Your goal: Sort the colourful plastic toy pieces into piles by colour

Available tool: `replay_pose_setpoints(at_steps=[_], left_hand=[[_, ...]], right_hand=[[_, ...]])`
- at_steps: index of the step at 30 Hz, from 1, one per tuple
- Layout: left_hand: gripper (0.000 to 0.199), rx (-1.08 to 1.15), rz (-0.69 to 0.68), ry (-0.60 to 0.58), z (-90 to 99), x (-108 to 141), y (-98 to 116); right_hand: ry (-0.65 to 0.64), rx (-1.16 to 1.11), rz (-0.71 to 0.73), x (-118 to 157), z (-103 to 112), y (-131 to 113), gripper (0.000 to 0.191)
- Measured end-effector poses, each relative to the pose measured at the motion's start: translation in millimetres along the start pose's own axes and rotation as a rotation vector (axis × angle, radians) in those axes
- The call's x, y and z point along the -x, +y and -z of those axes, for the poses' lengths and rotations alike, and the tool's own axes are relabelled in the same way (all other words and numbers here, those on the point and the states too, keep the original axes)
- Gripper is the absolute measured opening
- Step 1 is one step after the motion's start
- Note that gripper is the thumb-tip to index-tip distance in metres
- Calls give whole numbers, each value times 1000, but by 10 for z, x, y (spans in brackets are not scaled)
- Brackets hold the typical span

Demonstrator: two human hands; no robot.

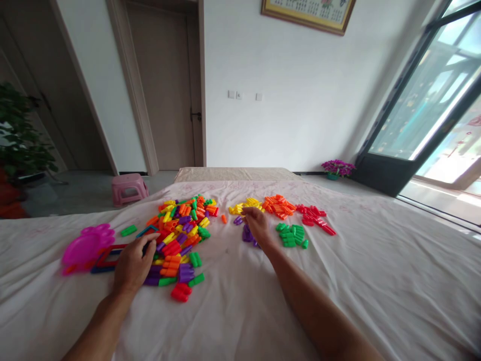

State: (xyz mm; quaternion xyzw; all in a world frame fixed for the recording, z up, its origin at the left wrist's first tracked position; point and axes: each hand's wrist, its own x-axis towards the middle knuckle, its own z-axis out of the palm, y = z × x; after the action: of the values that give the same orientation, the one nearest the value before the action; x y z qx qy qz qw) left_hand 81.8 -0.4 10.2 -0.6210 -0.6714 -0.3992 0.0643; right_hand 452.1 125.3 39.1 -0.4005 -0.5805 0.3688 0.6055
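A mixed pile of plastic building pieces (184, 235) in red, orange, yellow, green and purple lies on the cloth-covered surface. At its left edge rests my left hand (133, 263), thumb apart from the bent fingers, with nothing plainly held. My right hand (257, 225) hovers over the sorted groups, its fingertips pinched together; whatever they hold is hidden. Just left of those fingertips is a purple piece (238, 220). Purple pieces (248, 234) lie partly under this hand, and yellow pieces (253, 203) sit behind it. Farther right are orange (278, 206), green (291, 234) and red pieces (313, 215).
Left of the pile are a pink paw-shaped tray (84, 245), red and blue frames (108, 258) and a single green piece (129, 230). One orange piece (224, 219) lies between pile and groups. The wrinkled cloth (233, 311) covers the surface. A pink stool (130, 188) stands beyond.
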Motion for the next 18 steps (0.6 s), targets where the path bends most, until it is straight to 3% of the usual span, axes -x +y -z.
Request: replay_pose_setpoints(at_steps=[5,10,12,18], left_hand=[[37,-3,-44,-28,-13,-3,7],[33,-35,-202,-34,-32,-3,37],[31,-79,-262,-28,-43,6,60],[34,-185,-369,-4,-48,29,183]], right_hand=[[-368,242,136,378,-371,-171,27],[-697,516,365,753,-548,-294,37],[-729,568,397,809,-568,-325,38],[-666,655,459,802,-585,-376,36]])
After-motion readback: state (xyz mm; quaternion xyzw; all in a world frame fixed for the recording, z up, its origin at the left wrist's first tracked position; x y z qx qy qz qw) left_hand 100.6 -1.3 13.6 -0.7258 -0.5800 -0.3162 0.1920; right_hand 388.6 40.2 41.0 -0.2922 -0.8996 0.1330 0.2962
